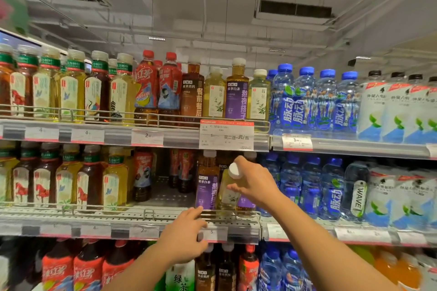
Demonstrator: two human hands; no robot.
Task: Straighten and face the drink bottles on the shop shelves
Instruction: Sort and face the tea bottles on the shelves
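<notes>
One bottle is off-vertical: a pale yellow tea bottle (230, 190) with a white cap, middle shelf, tilted toward the camera between purple-label bottles. Right hand (254, 182) has thumb and fingers curled round its upper body. Left hand (186, 231) rests on the shelf's wire front rail (165, 213), index finger out touching the base of the purple-label bottle (206, 186), other fingers loosely bent, gripping nothing.

Risks, as I judge them:
- Tilted bottle swings into the purple neighbours and knocks one back into the open space behind-left.
- Base catches on the rail when set down, so it stays crooked.
- Label ends up facing sideways.

Readable text: purple label "浓萃白茶" and "熬夜搭子"; blue bottles (335, 192) "脉动"; a clear one (358, 193) "WAVE"; red-cap bottles up top "冰红茶"; price card (226, 135) "买二送一"; bottom shelf "绿茶". Prices are blurred; 2, 3, 4, 5 just legible.
</notes>
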